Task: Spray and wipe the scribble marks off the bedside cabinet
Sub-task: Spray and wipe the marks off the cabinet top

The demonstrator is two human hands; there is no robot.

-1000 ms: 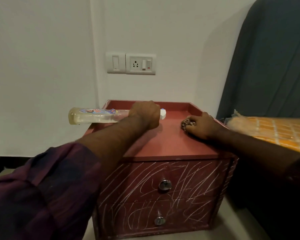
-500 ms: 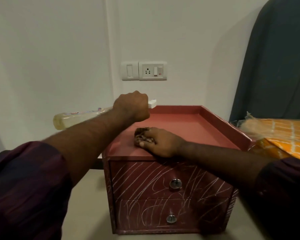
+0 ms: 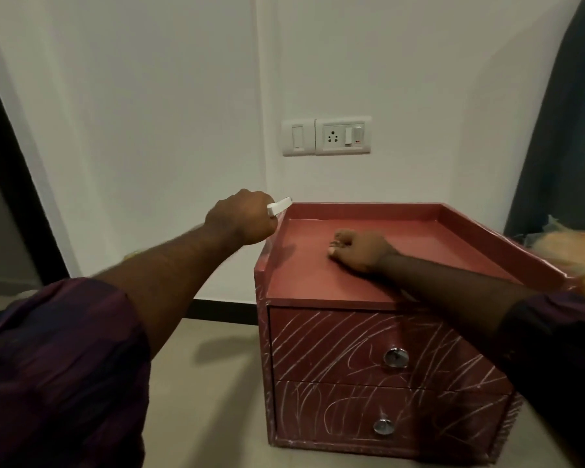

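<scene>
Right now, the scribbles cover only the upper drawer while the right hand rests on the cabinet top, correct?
Not quite. The head view shows scribbles on both drawers, the upper drawer and the lower drawer. The right hand does rest on the cabinet top.

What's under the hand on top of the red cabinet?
What looks like a wiping cloth: only a small bit peeks out. The right hand covers the rest, resting on the cabinet top.
</scene>
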